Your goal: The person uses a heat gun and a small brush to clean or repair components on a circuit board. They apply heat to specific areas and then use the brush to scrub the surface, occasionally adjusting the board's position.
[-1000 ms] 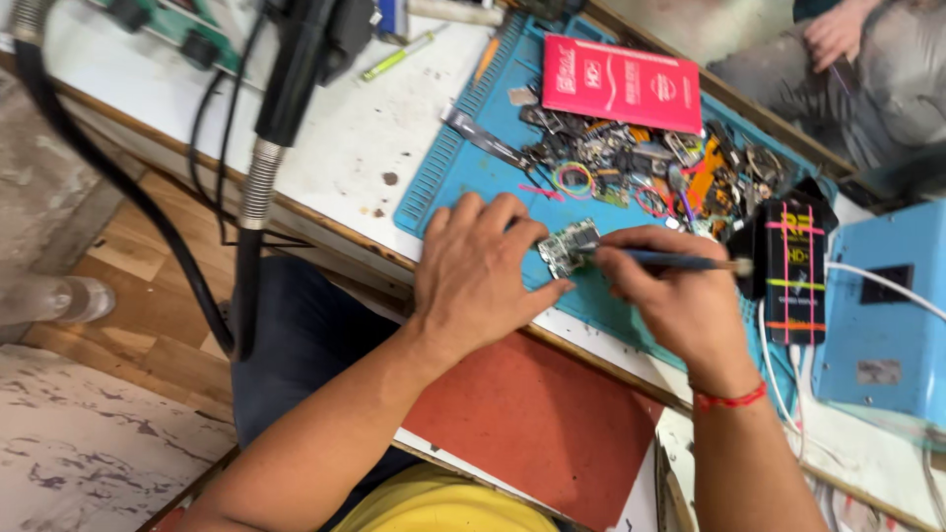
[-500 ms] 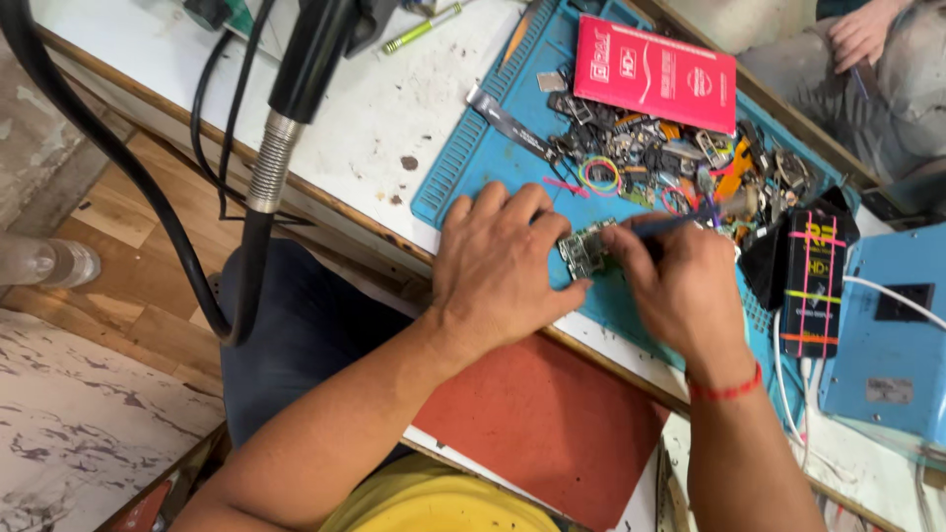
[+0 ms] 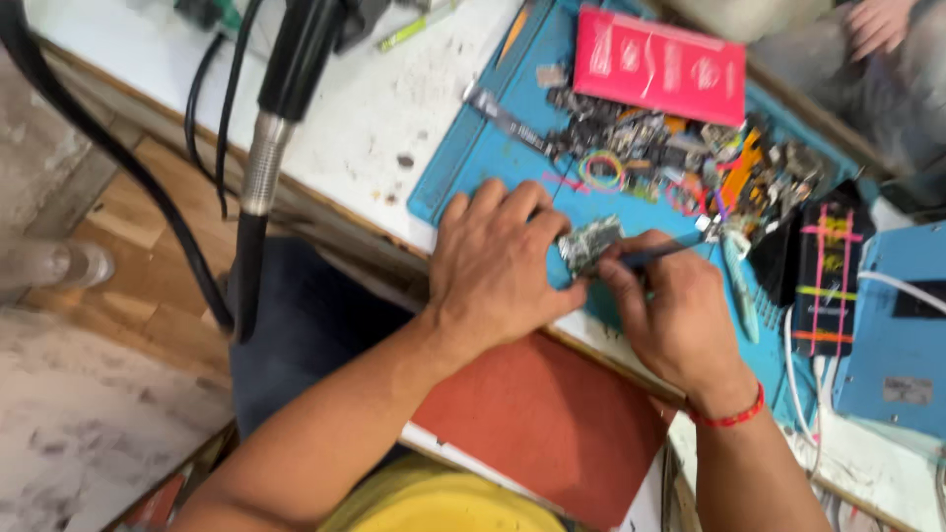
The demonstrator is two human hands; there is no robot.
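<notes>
The left hand (image 3: 493, 271) lies palm down on the blue mat (image 3: 473, 167), its fingertips pinning a small circuit board (image 3: 589, 244) against the mat; the fingers are curled onto the board's near edge. The right hand (image 3: 675, 315) is clenched around a thin dark tool (image 3: 662, 254), held like a pen, with its tip at the board just beyond the left fingertips. A red thread band (image 3: 731, 418) circles the right wrist. Past the fingers lies a heap of small parts (image 3: 680, 163) and coloured rubber bands, and farther still a red box (image 3: 658, 65). Right of the right hand's knuckles stands a black block (image 3: 826, 276) wrapped in bright bands, beside a blue unit (image 3: 902, 335). Under both wrists sits a red-brown board (image 3: 547, 419).
</notes>
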